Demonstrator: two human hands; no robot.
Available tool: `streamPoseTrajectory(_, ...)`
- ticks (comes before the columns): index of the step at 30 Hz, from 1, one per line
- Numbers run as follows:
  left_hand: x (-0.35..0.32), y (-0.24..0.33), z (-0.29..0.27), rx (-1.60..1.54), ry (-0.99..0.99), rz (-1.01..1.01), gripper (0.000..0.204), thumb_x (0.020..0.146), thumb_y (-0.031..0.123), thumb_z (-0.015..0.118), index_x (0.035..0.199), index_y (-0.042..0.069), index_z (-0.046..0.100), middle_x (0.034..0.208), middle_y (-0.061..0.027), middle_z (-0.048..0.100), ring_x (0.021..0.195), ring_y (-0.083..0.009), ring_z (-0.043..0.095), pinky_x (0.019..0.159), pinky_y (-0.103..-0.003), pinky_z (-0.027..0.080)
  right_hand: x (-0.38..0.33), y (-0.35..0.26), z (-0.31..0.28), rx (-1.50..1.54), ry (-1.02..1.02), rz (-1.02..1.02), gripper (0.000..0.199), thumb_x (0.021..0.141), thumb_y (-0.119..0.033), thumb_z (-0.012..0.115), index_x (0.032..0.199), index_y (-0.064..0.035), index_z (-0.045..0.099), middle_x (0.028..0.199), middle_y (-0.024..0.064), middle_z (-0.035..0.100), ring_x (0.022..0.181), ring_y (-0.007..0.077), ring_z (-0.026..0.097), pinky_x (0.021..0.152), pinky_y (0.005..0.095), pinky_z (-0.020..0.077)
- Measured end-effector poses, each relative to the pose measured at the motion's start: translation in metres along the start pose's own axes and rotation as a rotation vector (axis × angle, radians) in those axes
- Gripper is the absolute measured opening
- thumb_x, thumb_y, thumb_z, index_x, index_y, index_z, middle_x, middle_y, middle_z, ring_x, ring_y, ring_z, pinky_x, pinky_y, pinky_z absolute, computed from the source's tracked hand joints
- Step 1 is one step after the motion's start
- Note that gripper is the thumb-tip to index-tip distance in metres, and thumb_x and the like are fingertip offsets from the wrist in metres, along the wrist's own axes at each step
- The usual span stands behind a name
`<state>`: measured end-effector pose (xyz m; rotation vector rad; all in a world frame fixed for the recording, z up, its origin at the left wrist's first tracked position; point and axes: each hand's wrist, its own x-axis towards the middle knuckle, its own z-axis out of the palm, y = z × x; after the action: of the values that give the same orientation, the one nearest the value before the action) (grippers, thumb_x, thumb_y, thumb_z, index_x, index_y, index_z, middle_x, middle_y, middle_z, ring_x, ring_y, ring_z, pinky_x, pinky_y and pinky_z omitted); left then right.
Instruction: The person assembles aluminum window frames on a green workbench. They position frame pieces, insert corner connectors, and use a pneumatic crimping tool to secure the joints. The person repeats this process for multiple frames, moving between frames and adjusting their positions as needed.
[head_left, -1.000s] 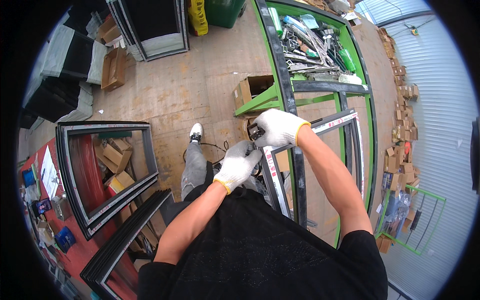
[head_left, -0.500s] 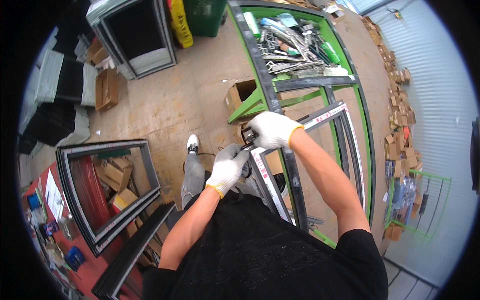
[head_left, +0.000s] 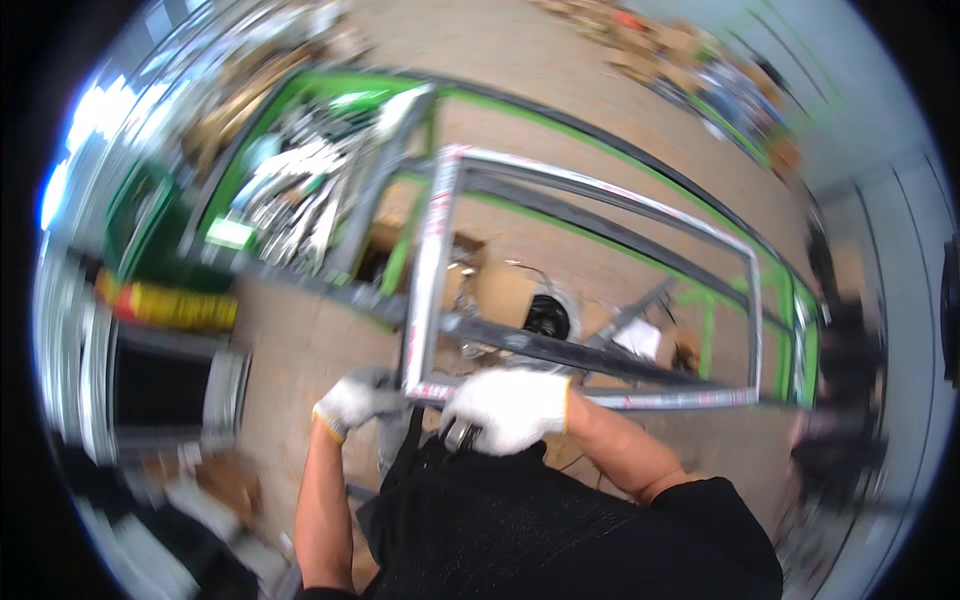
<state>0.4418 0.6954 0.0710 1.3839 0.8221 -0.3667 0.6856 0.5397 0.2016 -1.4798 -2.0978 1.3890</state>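
A rectangular window frame (head_left: 430,240), grey with white-and-red film along it, lies across a green-and-dark metal stand (head_left: 540,345). At its near left corner is my left hand (head_left: 350,402) in a white glove with grey fingers, closed against the corner; motion blurs the fingertips. My right hand (head_left: 512,408), in a white glove with yellow cuff, is closed beside the frame's near bar, just right of that corner. A small dark, shiny metal tool (head_left: 462,434) shows under its fingers; its kind I cannot make out.
The stand's left end holds a heap of metal offcuts (head_left: 300,190). Beyond it are a green bin (head_left: 150,225) and a yellow-red bag (head_left: 175,306). Framed panels (head_left: 165,385) stand at left. Under the stand are cardboard boxes and a black coil (head_left: 547,317).
My view has swung to the right, so the stand now lies crosswise ahead. My right hand has shifted from the frame's corner to along its near bar; my left hand remains by the corner.
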Motion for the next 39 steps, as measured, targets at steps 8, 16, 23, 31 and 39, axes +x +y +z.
streamPoseTrajectory(8,0.062,0.009,-0.028,-0.013,-0.398,0.079,0.027,0.082,0.004,0.073,0.103,-0.01,0.066,0.079,-0.0178,0.072,0.057,-0.0231,0.066,0.052,-0.034,0.054,0.014,-0.009,0.156,0.433,0.571,0.643,0.031,0.085,-0.025,0.073,0.102,0.0008,0.077,0.087,0.0253,0.074,0.079,0.0399,0.071,0.074,0.0491,0.0554)
streamPoseTrajectory(16,0.064,-0.045,0.016,-0.065,-0.566,0.207,0.037,0.087,0.011,0.077,0.119,-0.005,0.069,0.08,-0.0108,0.07,0.055,-0.0172,0.061,0.048,-0.03,0.049,0.126,-0.035,0.259,1.107,1.897,0.761,0.048,0.088,-0.038,0.088,0.103,0.005,0.074,0.08,0.0175,0.075,0.074,0.0229,0.07,0.07,0.0425,0.056)
streamPoseTrajectory(23,-0.001,-0.053,0.014,0.163,-0.449,0.13,0.022,0.1,0.024,0.074,0.088,0.006,0.071,0.075,0.0003,0.06,0.068,-0.0117,0.053,0.06,-0.03,0.039,0.123,-0.045,0.277,0.845,1.975,0.999,0.046,0.083,-0.03,0.087,0.109,0.0061,0.075,0.087,0.0232,0.077,0.08,0.0247,0.076,0.076,0.0422,0.0598)
streamPoseTrajectory(31,-0.012,-0.064,-0.102,0.091,-0.521,0.028,0.027,0.087,0.007,0.08,0.109,-0.006,0.07,0.079,-0.0124,0.073,0.059,-0.0201,0.067,0.057,-0.032,0.055,0.004,-0.018,0.262,0.654,2.117,0.974,0.052,0.078,-0.031,0.092,0.114,0.0045,0.078,0.092,0.0175,0.08,0.081,0.0237,0.075,0.077,0.0418,0.0619)
streamPoseTrajectory(39,-0.025,-0.056,-0.215,0.16,-0.411,-0.132,0.025,0.086,0.006,0.078,0.108,-0.003,0.07,0.08,-0.0157,0.075,0.061,-0.0242,0.071,0.057,-0.034,0.057,-0.151,0.053,0.254,0.768,2.33,1.013,0.032,0.08,-0.016,0.089,0.101,0.0071,0.08,0.087,0.0137,0.078,0.073,0.018,0.072,0.068,0.0336,0.0588)
